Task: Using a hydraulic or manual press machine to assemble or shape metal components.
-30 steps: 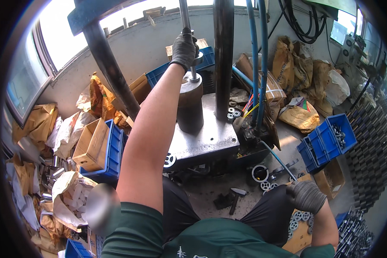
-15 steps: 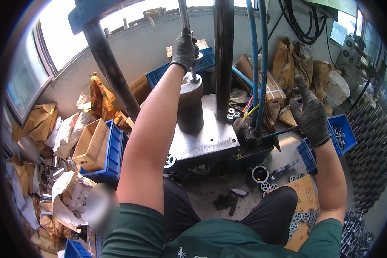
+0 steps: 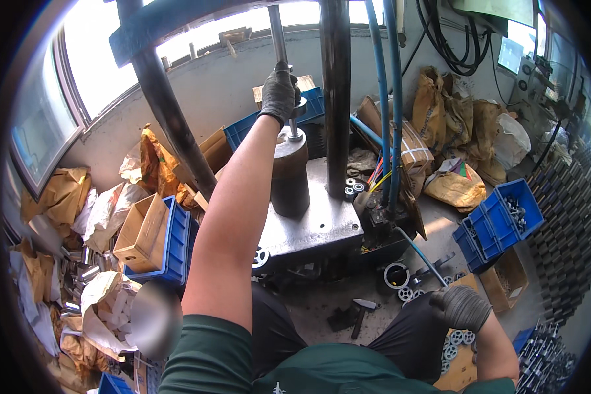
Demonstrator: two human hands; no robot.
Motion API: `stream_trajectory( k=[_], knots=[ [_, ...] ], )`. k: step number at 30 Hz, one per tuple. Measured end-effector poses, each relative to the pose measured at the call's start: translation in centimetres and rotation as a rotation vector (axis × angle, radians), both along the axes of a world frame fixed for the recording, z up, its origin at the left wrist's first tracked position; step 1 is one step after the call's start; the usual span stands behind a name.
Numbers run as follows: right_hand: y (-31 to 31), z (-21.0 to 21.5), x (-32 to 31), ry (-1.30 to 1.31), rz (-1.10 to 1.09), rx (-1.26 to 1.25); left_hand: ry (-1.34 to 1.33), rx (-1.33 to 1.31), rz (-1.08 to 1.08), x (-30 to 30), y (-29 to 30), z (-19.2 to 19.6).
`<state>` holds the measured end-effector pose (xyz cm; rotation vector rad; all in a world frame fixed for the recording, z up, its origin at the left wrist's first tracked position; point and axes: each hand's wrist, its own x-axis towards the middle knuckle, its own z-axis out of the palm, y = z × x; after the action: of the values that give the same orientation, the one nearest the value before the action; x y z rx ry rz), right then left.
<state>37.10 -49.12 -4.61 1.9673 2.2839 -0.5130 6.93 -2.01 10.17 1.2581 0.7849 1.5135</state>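
Note:
My left hand [image 3: 279,95], in a dark glove, is closed round an upright metal rod [image 3: 278,39]. Just below the fingers a metal ring [image 3: 299,108] sticks out beside the rod. The rod's lower end stands on a thick steel cylinder [image 3: 290,174], which rests on the press's steel table [image 3: 308,220]. Low on the right, my gloved right hand [image 3: 465,307] curls at the end of a thin blue-grey lever [image 3: 421,255]. That lever slopes down toward me from the base of the hoses. How the fingers lie round its tip is partly hidden.
Dark press columns [image 3: 335,98] flank the table, with blue hoses [image 3: 394,98] at right. A hammer [image 3: 361,316] lies on the floor between my legs. Blue bins [image 3: 499,220], a cardboard sheet with toothed wheels [image 3: 450,348] and stacked dark parts [image 3: 568,230] stand right; a wooden box [image 3: 141,231] sits left.
My right hand has gone from raised and spread to low and curled, and the lever has swung down with it. The left hand keeps its hold on the rod. The view has shifted slightly.

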Motion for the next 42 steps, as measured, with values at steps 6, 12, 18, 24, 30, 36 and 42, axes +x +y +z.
stream_trajectory(
  k=[6, 12, 18, 24, 30, 36, 42],
  knots=[
    [1.1, 1.7, 0.1, 0.132, 0.014, 0.221, 0.003, -0.002, -0.004, 0.0, -0.4, 0.1],
    [1.0, 1.7, -0.1, 0.109, -0.005, 0.186, -0.004, -0.006, -0.031, -0.2, 0.1, -0.2],
    [0.7, 1.3, 0.2, 0.121, 0.034, 0.226, 0.015, -0.014, -0.031, -0.4, 0.8, -0.6],
    [0.8, 1.6, 0.2, 0.014, 0.022, 0.057, -0.020, -0.009, -0.017, 0.0, 0.2, -0.5],
    [1.1, 1.4, 0.4, -0.031, 0.026, 0.027, -0.009, 0.030, -0.018, -0.1, -0.1, -0.5],
    [1.1, 1.8, 0.2, 0.160, -0.016, 0.203, 0.019, 0.004, 0.014, -0.1, -0.1, -0.7],
    [1.5, 2.8, -0.7, 0.112, -0.057, 0.357, 0.058, 0.046, 0.035, -0.2, 0.4, -0.9]
  ],
)
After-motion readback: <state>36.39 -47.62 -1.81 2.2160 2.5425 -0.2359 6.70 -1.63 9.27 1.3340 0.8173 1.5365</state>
